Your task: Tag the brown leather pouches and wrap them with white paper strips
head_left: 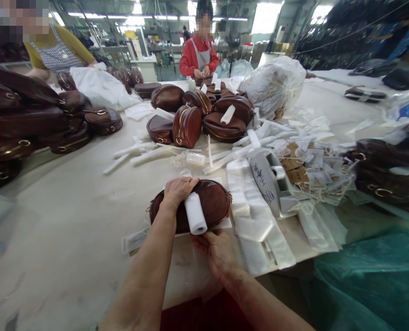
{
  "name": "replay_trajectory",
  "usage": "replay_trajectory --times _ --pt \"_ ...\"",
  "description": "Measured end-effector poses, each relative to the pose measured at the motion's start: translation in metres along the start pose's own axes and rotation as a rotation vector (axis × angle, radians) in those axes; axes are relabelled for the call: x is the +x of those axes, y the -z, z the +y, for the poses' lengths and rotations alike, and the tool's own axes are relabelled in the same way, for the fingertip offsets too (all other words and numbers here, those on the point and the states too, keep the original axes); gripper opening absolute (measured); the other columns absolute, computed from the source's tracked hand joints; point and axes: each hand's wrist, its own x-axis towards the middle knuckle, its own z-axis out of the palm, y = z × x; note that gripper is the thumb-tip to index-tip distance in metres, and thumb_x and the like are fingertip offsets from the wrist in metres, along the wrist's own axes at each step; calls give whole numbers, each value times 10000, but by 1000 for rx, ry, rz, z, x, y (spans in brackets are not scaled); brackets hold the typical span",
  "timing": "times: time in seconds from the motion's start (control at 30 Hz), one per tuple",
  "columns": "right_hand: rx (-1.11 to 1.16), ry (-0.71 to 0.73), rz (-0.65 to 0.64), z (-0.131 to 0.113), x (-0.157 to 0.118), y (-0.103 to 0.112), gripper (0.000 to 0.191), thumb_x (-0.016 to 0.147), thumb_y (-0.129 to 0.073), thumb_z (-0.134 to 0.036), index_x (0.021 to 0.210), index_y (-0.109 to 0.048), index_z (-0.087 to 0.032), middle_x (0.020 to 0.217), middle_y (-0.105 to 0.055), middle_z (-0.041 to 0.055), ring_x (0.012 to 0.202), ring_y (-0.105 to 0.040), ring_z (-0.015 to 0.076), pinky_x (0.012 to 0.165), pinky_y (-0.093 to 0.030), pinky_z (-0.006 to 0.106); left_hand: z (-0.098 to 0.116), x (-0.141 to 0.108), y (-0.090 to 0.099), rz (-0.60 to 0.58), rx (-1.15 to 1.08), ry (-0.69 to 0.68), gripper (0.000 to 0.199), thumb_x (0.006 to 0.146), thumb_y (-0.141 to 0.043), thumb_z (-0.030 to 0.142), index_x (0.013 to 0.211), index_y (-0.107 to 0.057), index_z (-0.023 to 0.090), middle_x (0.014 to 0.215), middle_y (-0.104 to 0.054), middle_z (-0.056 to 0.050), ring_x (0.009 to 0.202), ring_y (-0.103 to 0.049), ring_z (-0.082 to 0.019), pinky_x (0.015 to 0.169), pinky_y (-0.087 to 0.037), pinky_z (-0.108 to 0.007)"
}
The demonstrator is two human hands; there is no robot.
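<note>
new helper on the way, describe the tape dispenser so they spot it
On the pale table, look just right of the brown bag under the left hand. The tape dispenser stands there, between flat plastic sleeves and a heap of tags. Its grey body, with black handwriting, sets it apart.

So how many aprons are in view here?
2. The checked apron is at far left, over a yellow top; the grey apron is beyond the bags, over a red top. Others may be hidden in the background.
</note>
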Motion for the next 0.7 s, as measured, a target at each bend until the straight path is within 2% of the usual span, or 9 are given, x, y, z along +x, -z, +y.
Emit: replay_trajectory --times 0.17,0.23,0.33,0.43,0.5,0.6,0.7 --pt "-48 8 50 3 -3 1 138 540 -685 -267 629 -601 -202 585 -664 -3 528 -619 150 489 -466 228 3 -1 4 -17 4 7 379 965 -240 403 1129 -573 328 1109 -648 -10 1009 -601 -169 794 -427 -260" --pt "-71 34 65 4 -7 11 179 549 -703 -297 657 -602 -195 582 -656 -11 495 -600 133 474 -454 216 4 -2 6 -14 1 4 379 966 -241 384 1112 -583 310 1087 -656 -19 1003 -605 -170 798 -423 -262" --pt "-147 93 42 -2 -16 39 283 538 -756 -357 692 -627 -159 519 -610 -16 422 -539 110 422 -406 202 5 -4 8 -2 -7 -12 359 962 -265 346 1097 -594 294 1060 -667 -28 976 -616 -179 788 -421 -270" --pt "-198 239 28 -24 -25 65 341 571 -776 -432 662 -636 -135 459 -563 -15 385 -487 93 410 -368 198 4 -4 8 14 -27 -10 364 961 -268 351 1065 -611 283 1039 -677 -33 959 -626 -194 762 -421 -281" --pt "-183 368 36 -47 -30 70 337 627 -759 -453 667 -642 -139 464 -548 -21 404 -484 86 437 -376 197 4 -4 7 19 -44 0 384 965 -255 370 1041 -620 282 1028 -684 -31 962 -629 -199 751 -418 -284" --pt "-141 502 -7 -81 -30 61 309 671 -744 -447 710 -652 -154 515 -549 -27 451 -493 88 466 -399 200 3 -2 6 18 -57 21 405 966 -240 396 1045 -622 286 1025 -689 -37 964 -631 -206 745 -413 -292" --pt "-145 571 -62 -99 -26 47 282 701 -730 -428 736 -652 -159 544 -551 -31 463 -483 82 469 -398 195 2 -1 5 3 -61 22 407 968 -236 387 1063 -620 292 1019 -692 -43 960 -633 -212 742 -411 -301"
